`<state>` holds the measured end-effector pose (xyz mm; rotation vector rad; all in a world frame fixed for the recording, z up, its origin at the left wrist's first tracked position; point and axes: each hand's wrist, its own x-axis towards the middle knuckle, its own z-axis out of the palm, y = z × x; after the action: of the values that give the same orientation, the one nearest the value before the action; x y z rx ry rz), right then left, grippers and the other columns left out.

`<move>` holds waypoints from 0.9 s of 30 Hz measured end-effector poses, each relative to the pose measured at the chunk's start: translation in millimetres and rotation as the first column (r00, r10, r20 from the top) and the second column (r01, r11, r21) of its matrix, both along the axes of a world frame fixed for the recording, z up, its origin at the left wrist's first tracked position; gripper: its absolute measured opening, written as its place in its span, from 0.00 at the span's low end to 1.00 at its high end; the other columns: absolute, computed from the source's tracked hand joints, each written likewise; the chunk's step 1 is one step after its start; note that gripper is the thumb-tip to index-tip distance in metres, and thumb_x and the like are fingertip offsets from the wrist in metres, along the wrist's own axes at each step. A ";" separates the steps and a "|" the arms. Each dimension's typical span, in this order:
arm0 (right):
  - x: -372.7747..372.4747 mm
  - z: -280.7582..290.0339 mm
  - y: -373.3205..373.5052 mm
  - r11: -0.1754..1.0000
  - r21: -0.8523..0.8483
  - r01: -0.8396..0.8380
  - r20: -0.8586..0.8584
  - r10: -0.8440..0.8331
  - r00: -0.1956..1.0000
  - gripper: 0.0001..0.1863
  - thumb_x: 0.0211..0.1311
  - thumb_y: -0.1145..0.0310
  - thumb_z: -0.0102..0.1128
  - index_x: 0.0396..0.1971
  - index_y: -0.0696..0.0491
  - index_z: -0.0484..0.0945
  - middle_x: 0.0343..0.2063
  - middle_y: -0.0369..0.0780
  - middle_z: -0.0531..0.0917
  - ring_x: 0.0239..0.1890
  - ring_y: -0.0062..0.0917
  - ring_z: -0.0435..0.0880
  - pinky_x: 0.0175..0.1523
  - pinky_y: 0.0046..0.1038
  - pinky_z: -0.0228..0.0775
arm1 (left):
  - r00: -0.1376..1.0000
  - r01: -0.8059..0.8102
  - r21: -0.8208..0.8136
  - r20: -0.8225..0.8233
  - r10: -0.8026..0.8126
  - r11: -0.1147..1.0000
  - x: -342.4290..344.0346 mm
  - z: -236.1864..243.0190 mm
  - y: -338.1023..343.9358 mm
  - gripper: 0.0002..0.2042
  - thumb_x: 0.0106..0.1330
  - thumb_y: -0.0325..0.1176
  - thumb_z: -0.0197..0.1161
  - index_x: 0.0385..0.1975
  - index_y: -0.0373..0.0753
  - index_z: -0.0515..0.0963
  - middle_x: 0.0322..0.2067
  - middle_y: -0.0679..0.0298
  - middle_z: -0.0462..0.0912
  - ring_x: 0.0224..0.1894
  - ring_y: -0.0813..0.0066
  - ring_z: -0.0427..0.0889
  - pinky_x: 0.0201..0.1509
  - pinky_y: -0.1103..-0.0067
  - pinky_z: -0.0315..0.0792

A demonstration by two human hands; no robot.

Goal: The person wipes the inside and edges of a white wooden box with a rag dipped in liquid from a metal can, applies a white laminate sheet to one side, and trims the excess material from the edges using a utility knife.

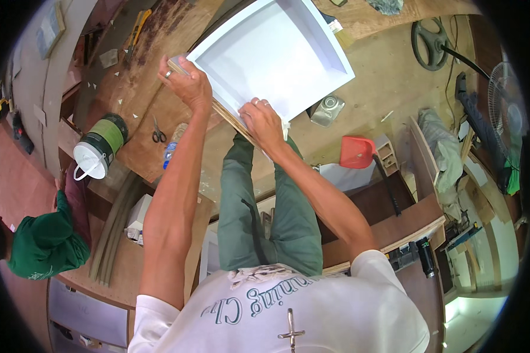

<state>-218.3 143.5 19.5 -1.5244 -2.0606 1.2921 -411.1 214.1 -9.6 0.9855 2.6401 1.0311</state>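
Note:
A white open box like a drawer (pixel 271 59) lies tilted in front of me, with a bare plywood edge along its near side. My left hand (pixel 189 85), a ring on one finger, is closed around the left end of that near panel. The fingers of my right hand (pixel 262 122) are bent over the near rim, farther right along the same panel. A small white scrap (pixel 285 128) shows beside the right hand; whether it is cloth or paper I cannot tell. The palm side of both hands is hidden.
Black scissors (pixel 158 130), a bottle (pixel 169 154) and a yellow cutter (pixel 139 28) lie left. A green-and-white bucket (pixel 100 146) stands near a person in green (pixel 50 241). At right are a metal tin (pixel 327 110), a red dustpan (pixel 357 152) and a fan (pixel 506 100).

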 end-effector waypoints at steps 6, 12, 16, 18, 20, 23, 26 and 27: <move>64.7 10.5 -45.1 0.994 -0.083 -0.070 0.075 0.076 0.994 0.03 0.62 0.71 0.64 0.35 0.54 0.82 0.37 0.45 0.81 0.42 0.44 0.80 0.46 0.43 0.75 | 0.997 -0.034 -0.019 0.066 0.035 0.999 4.7 7.9 1.1 0.23 0.76 0.36 0.55 0.65 0.30 0.65 0.59 0.41 0.70 0.63 0.44 0.71 0.68 0.60 0.65; 59.1 27.3 -14.5 0.984 -0.160 -0.077 0.035 0.083 0.996 0.04 0.64 0.74 0.61 0.37 0.56 0.82 0.37 0.47 0.80 0.44 0.45 0.80 0.47 0.45 0.75 | 0.992 -0.035 -0.014 0.119 0.037 0.999 3.9 13.3 1.0 0.23 0.76 0.36 0.55 0.65 0.30 0.64 0.60 0.41 0.68 0.62 0.43 0.71 0.68 0.60 0.65; 9.0 4.6 7.6 0.996 0.010 -0.091 -0.060 0.091 0.994 0.05 0.62 0.76 0.60 0.36 0.55 0.83 0.38 0.47 0.80 0.44 0.45 0.80 0.47 0.45 0.75 | 1.000 0.016 -0.034 0.003 -0.016 0.999 2.1 0.5 1.7 0.23 0.76 0.37 0.55 0.65 0.30 0.64 0.60 0.41 0.68 0.62 0.43 0.72 0.66 0.59 0.66; 12.6 -0.7 -3.4 0.997 -0.004 -0.082 0.008 0.082 0.997 0.06 0.61 0.76 0.59 0.36 0.54 0.83 0.37 0.48 0.81 0.45 0.46 0.80 0.48 0.45 0.75 | 0.999 -0.005 0.017 0.042 0.005 1.000 6.1 -1.3 1.9 0.22 0.75 0.35 0.55 0.63 0.30 0.64 0.56 0.39 0.70 0.58 0.38 0.71 0.64 0.54 0.65; 33.4 3.7 -22.5 0.988 -0.070 -0.141 0.073 0.146 0.987 0.06 0.61 0.75 0.59 0.35 0.54 0.83 0.37 0.48 0.80 0.45 0.46 0.80 0.48 0.45 0.75 | 0.999 -0.011 0.003 0.037 0.011 1.000 0.1 -1.9 -2.0 0.22 0.75 0.35 0.56 0.63 0.30 0.65 0.56 0.39 0.70 0.58 0.38 0.71 0.64 0.54 0.65; 66.3 14.4 -36.8 0.959 -0.177 -0.222 0.133 0.247 0.960 0.06 0.64 0.72 0.57 0.35 0.55 0.83 0.37 0.48 0.80 0.46 0.47 0.81 0.48 0.46 0.76 | 0.999 -0.019 0.003 0.035 0.019 1.000 -5.3 1.2 -6.2 0.22 0.75 0.36 0.56 0.63 0.30 0.65 0.56 0.39 0.70 0.58 0.38 0.71 0.64 0.54 0.65; 61.6 22.8 -23.2 0.953 -0.277 -0.123 0.147 0.169 0.975 0.06 0.65 0.71 0.60 0.36 0.55 0.84 0.39 0.49 0.81 0.45 0.48 0.81 0.51 0.45 0.75 | 1.000 -0.014 0.005 0.020 0.014 1.000 -4.4 3.0 -2.2 0.22 0.75 0.36 0.56 0.63 0.30 0.65 0.56 0.39 0.70 0.59 0.39 0.71 0.64 0.54 0.65; 55.9 19.8 -18.8 0.951 -0.286 -0.120 0.147 0.167 0.975 0.06 0.65 0.71 0.60 0.36 0.55 0.84 0.39 0.49 0.81 0.45 0.48 0.81 0.51 0.45 0.75 | 1.000 -0.002 0.010 0.021 0.001 1.000 -1.1 2.0 -2.1 0.22 0.75 0.36 0.56 0.63 0.31 0.65 0.56 0.39 0.69 0.59 0.39 0.70 0.64 0.54 0.64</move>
<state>-162.5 124.8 39.3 -1.6771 -2.2074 1.6136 -412.1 212.0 -7.6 0.9694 2.6218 1.0499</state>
